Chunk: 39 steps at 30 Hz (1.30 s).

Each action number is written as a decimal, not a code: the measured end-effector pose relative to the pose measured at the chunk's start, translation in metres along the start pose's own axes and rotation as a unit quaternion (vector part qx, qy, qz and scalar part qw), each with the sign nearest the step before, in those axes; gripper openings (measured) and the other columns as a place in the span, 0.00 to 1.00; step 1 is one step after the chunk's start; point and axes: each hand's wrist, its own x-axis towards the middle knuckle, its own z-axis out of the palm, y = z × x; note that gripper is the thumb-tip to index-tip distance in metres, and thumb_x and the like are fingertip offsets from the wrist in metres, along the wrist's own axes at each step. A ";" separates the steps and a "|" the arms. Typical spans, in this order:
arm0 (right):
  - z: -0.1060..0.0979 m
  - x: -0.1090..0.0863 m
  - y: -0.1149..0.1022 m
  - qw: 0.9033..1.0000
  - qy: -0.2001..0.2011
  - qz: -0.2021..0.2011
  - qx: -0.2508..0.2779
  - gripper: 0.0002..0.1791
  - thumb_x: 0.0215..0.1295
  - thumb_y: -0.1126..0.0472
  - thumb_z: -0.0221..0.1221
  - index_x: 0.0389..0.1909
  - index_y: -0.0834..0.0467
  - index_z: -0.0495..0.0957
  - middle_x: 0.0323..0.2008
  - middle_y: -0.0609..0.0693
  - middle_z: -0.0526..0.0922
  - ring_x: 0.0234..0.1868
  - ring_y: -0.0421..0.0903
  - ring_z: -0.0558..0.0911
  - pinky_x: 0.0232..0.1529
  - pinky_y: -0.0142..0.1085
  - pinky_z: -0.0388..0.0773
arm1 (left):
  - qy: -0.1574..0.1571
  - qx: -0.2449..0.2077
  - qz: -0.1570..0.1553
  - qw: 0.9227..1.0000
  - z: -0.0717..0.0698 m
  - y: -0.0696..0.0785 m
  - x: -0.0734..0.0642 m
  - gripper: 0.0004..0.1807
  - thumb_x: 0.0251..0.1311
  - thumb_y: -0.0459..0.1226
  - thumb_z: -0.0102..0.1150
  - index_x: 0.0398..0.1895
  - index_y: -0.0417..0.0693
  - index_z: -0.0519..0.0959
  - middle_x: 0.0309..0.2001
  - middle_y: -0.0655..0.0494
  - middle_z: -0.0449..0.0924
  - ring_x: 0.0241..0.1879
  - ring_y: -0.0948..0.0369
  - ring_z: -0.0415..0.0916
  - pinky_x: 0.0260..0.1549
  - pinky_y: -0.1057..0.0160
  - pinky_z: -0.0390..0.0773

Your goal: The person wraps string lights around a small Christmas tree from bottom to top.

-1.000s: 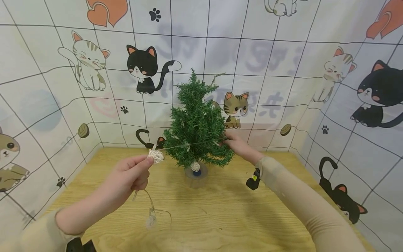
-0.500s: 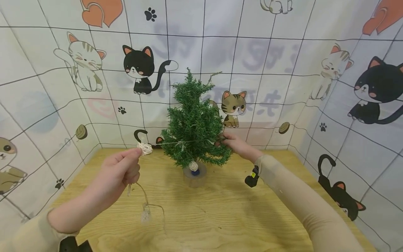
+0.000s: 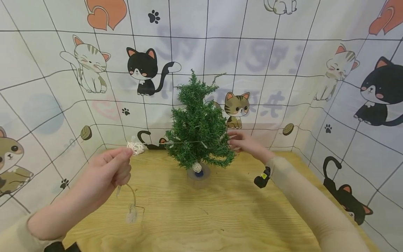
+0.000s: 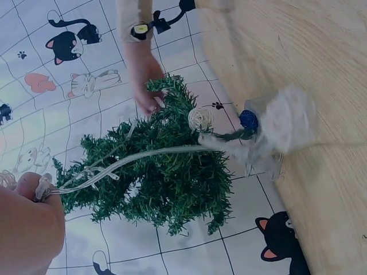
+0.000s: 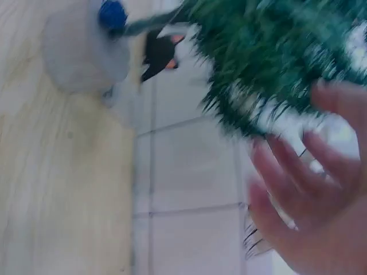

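A small green artificial Christmas tree (image 3: 196,122) stands upright on a pale round base (image 3: 199,175). My left hand (image 3: 108,166), left of the tree, pinches a string of lights by a white woven ball (image 3: 136,148). From there the light string's wire (image 3: 157,143) stretches across the front of the tree. Another white ball (image 4: 287,117) hangs below the left hand on the loose end. A third woven ball (image 3: 197,167) hangs at the tree's lower front. At the tree's right side, my right hand (image 3: 244,141) has its fingers spread by the branches (image 5: 258,69), holding nothing.
A wooden tabletop (image 3: 189,217) lies under the tree. Behind and on both sides hangs a white grid-patterned cloth (image 3: 267,56) printed with cats, close behind the tree. Black wrist cameras (image 3: 262,178) sit on the sleeves.
My left hand has moved left with the light string, drawing it across the tree's front. The right hand, earlier closed at the branches on the right, has loosened and drawn slightly away.
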 end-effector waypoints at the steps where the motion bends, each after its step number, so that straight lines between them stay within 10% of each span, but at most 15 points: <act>1: 0.000 -0.004 -0.006 0.999 0.040 -0.020 -0.019 0.25 0.72 0.55 0.53 0.65 0.60 0.66 0.59 0.62 0.71 0.50 0.55 0.76 0.45 0.46 0.75 | -0.002 0.000 0.001 1.000 0.001 0.000 0.000 0.23 0.77 0.35 0.39 0.18 0.49 0.52 0.15 0.54 0.45 0.15 0.56 0.44 0.17 0.58 0.50; 4: 0.008 -0.021 -0.029 0.973 0.178 -0.132 -0.073 0.13 0.69 0.59 0.56 0.51 0.61 0.77 0.49 0.58 0.75 0.45 0.52 0.73 0.41 0.43 0.70 | -0.009 -0.004 0.011 1.000 0.003 -0.001 -0.001 0.23 0.77 0.35 0.37 0.18 0.48 0.51 0.15 0.54 0.45 0.15 0.56 0.44 0.17 0.58 0.50; 7: 0.031 -0.042 -0.054 0.915 0.254 -0.300 -0.091 0.04 0.63 0.67 0.59 0.38 0.63 0.80 0.40 0.55 0.76 0.37 0.51 0.71 0.35 0.41 0.66 | -0.014 -0.010 0.026 1.000 0.006 -0.002 0.000 0.22 0.77 0.33 0.35 0.19 0.48 0.51 0.15 0.54 0.45 0.15 0.56 0.44 0.16 0.58 0.50; 10: 0.071 -0.066 -0.076 0.880 0.178 -0.435 -0.071 0.05 0.58 0.72 0.60 0.35 0.64 0.80 0.36 0.55 0.78 0.34 0.49 0.74 0.35 0.38 0.73 | -0.021 -0.018 0.041 0.999 0.010 0.000 0.002 0.22 0.77 0.32 0.34 0.19 0.48 0.51 0.15 0.55 0.46 0.15 0.57 0.44 0.16 0.59 0.50; 12: 0.102 -0.084 -0.086 0.883 0.071 -0.461 -0.055 0.09 0.58 0.72 0.61 0.41 0.64 0.79 0.39 0.53 0.80 0.35 0.46 0.77 0.35 0.34 0.77 | -0.022 -0.017 0.043 0.999 0.013 0.002 0.001 0.22 0.77 0.32 0.34 0.19 0.48 0.51 0.16 0.55 0.46 0.15 0.58 0.44 0.15 0.59 0.50; 17: 0.164 -0.118 -0.098 0.918 -0.221 -0.330 0.002 0.29 0.70 0.63 0.57 0.70 0.56 0.62 0.65 0.49 0.70 0.61 0.42 0.72 0.54 0.33 0.73 | -0.049 -0.020 0.027 0.998 0.024 0.004 -0.002 0.22 0.78 0.34 0.33 0.19 0.48 0.52 0.15 0.55 0.45 0.15 0.57 0.43 0.15 0.59 0.49; 21: 0.193 -0.123 -0.107 0.917 -0.329 -0.213 0.067 0.32 0.74 0.58 0.51 0.75 0.48 0.52 0.72 0.41 0.57 0.70 0.37 0.59 0.63 0.35 0.65 | -0.078 -0.024 0.005 0.997 0.030 0.001 -0.009 0.21 0.78 0.34 0.33 0.20 0.48 0.54 0.15 0.54 0.46 0.15 0.56 0.43 0.16 0.58 0.51; 25: 0.211 -0.119 -0.117 0.901 -0.373 -0.157 0.158 0.27 0.76 0.59 0.48 0.74 0.51 0.57 0.69 0.42 0.65 0.67 0.35 0.64 0.62 0.34 0.66 | -0.078 -0.023 -0.004 0.997 0.032 -0.002 -0.016 0.20 0.78 0.34 0.34 0.21 0.48 0.59 0.16 0.54 0.45 0.16 0.56 0.44 0.18 0.58 0.53; 30: 0.220 -0.117 -0.122 0.863 -0.406 -0.089 0.286 0.21 0.77 0.63 0.43 0.67 0.64 0.65 0.58 0.69 0.73 0.55 0.36 0.77 0.60 0.36 0.69 | -0.057 -0.024 -0.009 0.998 0.028 -0.004 -0.018 0.19 0.78 0.36 0.34 0.32 0.46 0.75 0.16 0.55 0.45 0.16 0.56 0.43 0.17 0.58 0.51; 33: 0.220 -0.117 -0.118 0.869 -0.381 -0.090 0.301 0.19 0.77 0.63 0.44 0.60 0.71 0.68 0.45 0.77 0.75 0.42 0.37 0.81 0.54 0.35 0.74 | -0.051 -0.036 0.000 0.998 0.024 -0.007 -0.016 0.20 0.79 0.38 0.31 0.42 0.45 0.78 0.16 0.55 0.45 0.16 0.57 0.43 0.17 0.59 0.50; 39: 0.203 -0.115 -0.100 0.902 -0.282 -0.082 0.316 0.18 0.73 0.65 0.51 0.51 0.79 0.70 0.27 0.46 0.79 0.27 0.38 0.78 0.34 0.31 0.77 | -0.030 -0.107 0.036 0.993 0.018 -0.014 -0.005 0.24 0.79 0.45 0.25 0.35 0.49 0.75 0.16 0.55 0.45 0.16 0.58 0.45 0.22 0.59 0.48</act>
